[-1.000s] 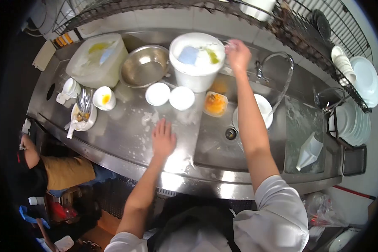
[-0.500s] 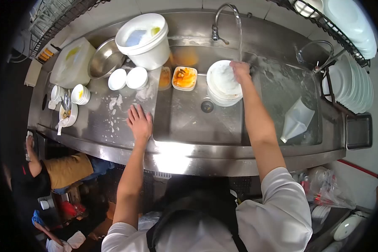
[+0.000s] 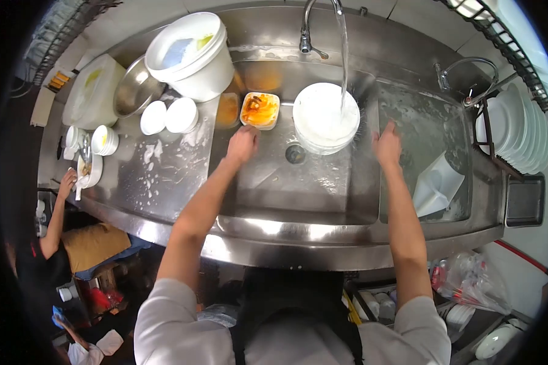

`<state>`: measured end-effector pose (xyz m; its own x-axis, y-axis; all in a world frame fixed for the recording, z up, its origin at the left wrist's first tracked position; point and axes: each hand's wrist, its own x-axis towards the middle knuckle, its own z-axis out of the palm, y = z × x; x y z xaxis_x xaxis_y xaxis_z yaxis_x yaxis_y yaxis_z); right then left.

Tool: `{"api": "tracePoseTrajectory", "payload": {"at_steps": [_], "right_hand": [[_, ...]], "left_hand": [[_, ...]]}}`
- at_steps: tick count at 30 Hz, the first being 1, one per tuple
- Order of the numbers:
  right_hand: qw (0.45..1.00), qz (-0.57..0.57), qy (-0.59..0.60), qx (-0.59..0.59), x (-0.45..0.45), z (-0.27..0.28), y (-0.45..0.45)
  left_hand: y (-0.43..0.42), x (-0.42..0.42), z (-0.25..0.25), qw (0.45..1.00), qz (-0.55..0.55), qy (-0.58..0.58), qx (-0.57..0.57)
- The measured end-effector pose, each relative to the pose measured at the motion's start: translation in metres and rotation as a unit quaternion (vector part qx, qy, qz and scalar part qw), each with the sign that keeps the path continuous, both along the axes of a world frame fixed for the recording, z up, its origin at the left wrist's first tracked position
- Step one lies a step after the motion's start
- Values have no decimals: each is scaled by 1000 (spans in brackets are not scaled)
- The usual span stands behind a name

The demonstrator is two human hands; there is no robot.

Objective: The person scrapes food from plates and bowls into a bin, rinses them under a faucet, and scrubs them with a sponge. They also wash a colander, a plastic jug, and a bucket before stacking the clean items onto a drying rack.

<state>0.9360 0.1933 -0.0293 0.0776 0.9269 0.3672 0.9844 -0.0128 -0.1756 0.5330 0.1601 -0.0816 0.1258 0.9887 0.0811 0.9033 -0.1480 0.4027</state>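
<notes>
My left hand (image 3: pixel 243 145) is over the left edge of the sink basin, fingers loosely bent and holding nothing I can see. Just beyond it, close to its fingertips, sits a squarish white dish (image 3: pixel 260 111) smeared with orange sauce. A stack of round white plates (image 3: pixel 324 115) stands in the basin, with water from the tap (image 3: pixel 305 42) pouring onto the top one. To the right of the stack, my right hand (image 3: pixel 386 145) hovers near the divider between the basins, empty, with thumb and forefinger apart.
White bucket (image 3: pixel 198 76), metal bowl (image 3: pixel 139 88), two small bowls (image 3: pixel 181 115) and a cutlery dish (image 3: pixel 90 170) stand left. A white plastic jug (image 3: pixel 438 185) lies in the water-filled right basin, beside racked plates (image 3: pixel 517 131). Another person's hand (image 3: pixel 69 180) is at the counter's left edge.
My right hand has let go of the plate stack and moved right. My left hand has lifted off the counter and moved right and up toward the sauce-smeared dish. The other person's hand reached the counter.
</notes>
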Motion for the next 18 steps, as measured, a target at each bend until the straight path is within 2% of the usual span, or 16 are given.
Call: {"api": "tracePoseTrajectory", "payload": {"at_steps": [2,4,5,7,8,10,13,18], "right_hand": [[978,-31,34,-205,1,-14,-8],[971,-36,97,-216,2,-29,-18],[968,-37,130,-211,0,-33,-10],[970,-34,118,-208,1,-39,-9],[972,-35,111,-206,1,-37,-10],[970,-59,101,-213,-6,-29,-8],[961,-87,107,-239,-16,-13,-6],[960,-83,112,-244,-14,-13,-5]], "left_hand": [[50,3,-30,994,-1,80,-78],[88,2,-60,973,10,174,-151],[117,-2,-72,969,6,195,-152],[149,-6,-116,958,-10,228,-175],[167,-24,-171,973,-35,223,-51],[172,-26,-159,960,-99,260,8],[166,-38,-150,956,-92,265,-80],[133,-24,-164,965,14,224,-133]]}}
